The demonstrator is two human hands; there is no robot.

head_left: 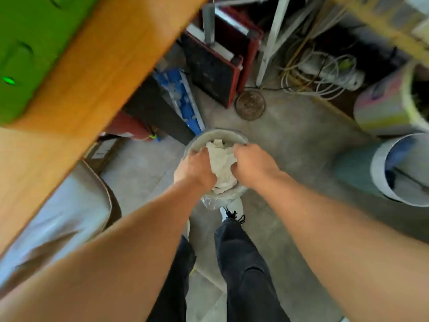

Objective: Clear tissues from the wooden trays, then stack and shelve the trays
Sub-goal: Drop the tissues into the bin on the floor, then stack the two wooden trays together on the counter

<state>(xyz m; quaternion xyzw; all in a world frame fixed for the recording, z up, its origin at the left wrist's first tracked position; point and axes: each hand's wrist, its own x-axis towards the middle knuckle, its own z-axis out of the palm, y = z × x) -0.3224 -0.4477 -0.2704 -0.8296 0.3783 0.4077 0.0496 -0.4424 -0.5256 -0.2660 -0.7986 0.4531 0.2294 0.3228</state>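
Observation:
A bundle of crumpled white tissues sits in the mouth of a small round bin on the concrete floor. My left hand grips the bundle from the left and my right hand grips it from the right, both low over the bin. The bin has a clear plastic liner showing at its near side. No wooden tray is in view.
A wooden table edge with a green mat runs along the left. Red-framed boards, a blue object, a round floor drain, tangled cables and two larger buckets surround the bin. My feet stand just behind it.

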